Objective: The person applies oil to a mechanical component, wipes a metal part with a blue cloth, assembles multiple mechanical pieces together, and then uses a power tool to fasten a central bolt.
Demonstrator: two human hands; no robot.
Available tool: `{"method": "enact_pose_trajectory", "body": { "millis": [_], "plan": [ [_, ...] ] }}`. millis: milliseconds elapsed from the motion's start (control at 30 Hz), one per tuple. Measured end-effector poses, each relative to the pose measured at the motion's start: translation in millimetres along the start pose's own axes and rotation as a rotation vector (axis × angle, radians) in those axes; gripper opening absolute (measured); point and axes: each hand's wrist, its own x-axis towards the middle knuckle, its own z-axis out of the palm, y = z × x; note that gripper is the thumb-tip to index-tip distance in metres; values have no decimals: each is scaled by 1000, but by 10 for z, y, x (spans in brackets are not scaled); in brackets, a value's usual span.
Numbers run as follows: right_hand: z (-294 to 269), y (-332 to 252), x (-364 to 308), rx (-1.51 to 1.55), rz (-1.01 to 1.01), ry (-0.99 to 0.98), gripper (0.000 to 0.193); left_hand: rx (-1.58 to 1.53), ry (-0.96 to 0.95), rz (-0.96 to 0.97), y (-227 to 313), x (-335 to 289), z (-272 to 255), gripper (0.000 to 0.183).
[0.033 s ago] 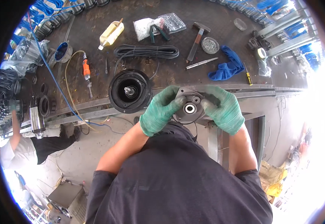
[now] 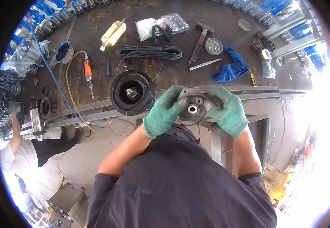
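Both my hands wear green knit gloves and hold a dark grey metal flange plate [image 2: 190, 118] in front of me, just off the bench edge. It has a central bore with a pale ring [image 2: 192, 109] and a smaller round boss above it. My left hand [image 2: 165, 112] grips its left side, thumb on the face. On the other side, my right hand [image 2: 227, 112] is closed around the right edge, its fingertips blurred. To the left, a round black housing [image 2: 132, 92] sits at the bench edge, with a metal shaft [image 2: 132, 92] standing up inside it.
Behind lie a coiled black cable [image 2: 149, 52], a hammer [image 2: 201, 41], a bowl of small parts [image 2: 213, 46], a blue cloth [image 2: 231, 68] and a screwdriver [image 2: 253, 80]. An orange power driver [image 2: 87, 70] with a hose is at left. Another person [image 2: 20, 152] works at far left.
The flange plate and my left hand have shifted very slightly. Everything else stays where it was.
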Motion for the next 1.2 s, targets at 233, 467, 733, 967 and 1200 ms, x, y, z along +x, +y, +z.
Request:
{"method": "enact_pose_trajectory", "body": {
  "millis": [233,467,733,967,1200],
  "plan": [
    [253,269,78,-367,-393,396,19,122,171,70,-154,58,57,32],
    [314,244,89,-444,-312,442,16,138,212,157,-166,75,72,28],
    [305,127,64,-485,-364,454,17,146,112,87,-507,56,-173,43],
    [397,12,-33,-270,-179,366,20,633,57,471,-1118,100,-467,77],
    [336,-8,-53,-283,-216,363,21,-29,182,4,-468,82,-75,39]
  ]
}}
